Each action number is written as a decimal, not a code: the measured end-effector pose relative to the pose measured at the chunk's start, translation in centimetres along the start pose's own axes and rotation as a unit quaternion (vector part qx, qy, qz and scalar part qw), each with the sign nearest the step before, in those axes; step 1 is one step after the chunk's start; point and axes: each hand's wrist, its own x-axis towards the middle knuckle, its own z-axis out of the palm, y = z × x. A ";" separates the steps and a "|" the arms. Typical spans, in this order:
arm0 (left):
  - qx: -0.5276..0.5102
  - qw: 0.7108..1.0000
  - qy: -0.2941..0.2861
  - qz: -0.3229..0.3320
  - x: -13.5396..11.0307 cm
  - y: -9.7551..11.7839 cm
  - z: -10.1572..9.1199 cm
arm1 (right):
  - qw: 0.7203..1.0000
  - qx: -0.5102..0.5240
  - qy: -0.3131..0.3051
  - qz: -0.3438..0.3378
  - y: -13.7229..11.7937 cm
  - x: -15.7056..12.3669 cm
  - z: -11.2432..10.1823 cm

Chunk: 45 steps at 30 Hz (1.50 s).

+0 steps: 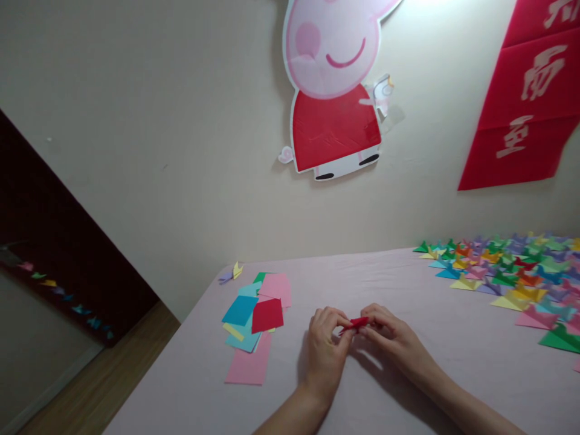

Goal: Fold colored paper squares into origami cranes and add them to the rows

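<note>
My left hand (325, 350) and my right hand (393, 338) meet just above the pink table (453, 356). Both pinch a small folded piece of red paper (355, 324) between their fingertips. The fingers of each hand are curled and pressed on the paper. To the left of my hands lies a loose pile of flat coloured paper squares (254, 326), with a red square (267, 315) on top and pink, blue and green ones under it.
Many folded paper cranes (512, 275) in several colours cover the table's far right. Two small folded pieces (232, 273) sit at the far left corner. A cartoon pig cutout (333, 84) and a red banner (525, 96) hang on the wall. The table's left edge drops to a wooden floor (113, 374).
</note>
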 end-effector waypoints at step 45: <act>-0.178 0.972 -0.071 -0.138 0.3 -1.0 0.4 | 0.999 0.023 -0.023 0.035 -1.6 -0.4 -0.3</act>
